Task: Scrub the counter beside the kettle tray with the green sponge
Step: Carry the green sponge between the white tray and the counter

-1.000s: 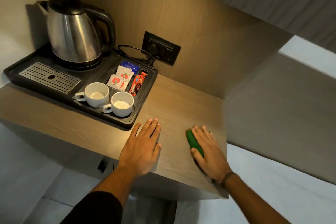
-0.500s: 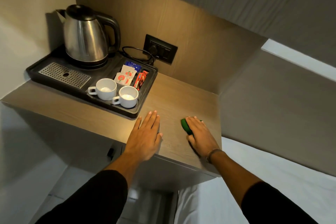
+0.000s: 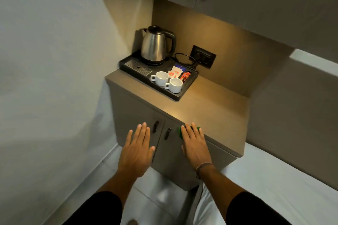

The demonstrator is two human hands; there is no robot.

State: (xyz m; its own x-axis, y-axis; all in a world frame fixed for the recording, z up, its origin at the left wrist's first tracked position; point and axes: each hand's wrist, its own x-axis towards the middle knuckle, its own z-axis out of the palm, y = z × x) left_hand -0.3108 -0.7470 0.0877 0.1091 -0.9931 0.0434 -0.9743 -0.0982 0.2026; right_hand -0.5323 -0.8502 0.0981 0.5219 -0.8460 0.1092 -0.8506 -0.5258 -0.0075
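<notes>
Counter point(image 3: 215, 107): bare wood-tone strip right of the kettle tray point(image 3: 184, 94), bounded by the back panel, the right wall and the near edge.
Green sponge point(image 3: 180, 131): at the counter's near edge, mostly hidden under the right hand point(image 3: 195, 145); dark green, blurred.
Right hand: fingers flat and slightly spread over the sponge.
Left hand point(image 3: 136, 149): flat, fingers wide, holding nothing, before the cabinet doors point(image 3: 139, 115).
Count: one kettle point(image 3: 155, 45), two white cups point(image 3: 161, 78), two door handles point(image 3: 155, 126).

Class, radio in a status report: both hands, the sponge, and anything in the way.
Left hand open, flat, off the counter. Right hand flat on green sponge at the counter's front edge. Kettle tray well back, counter beside it bare.
</notes>
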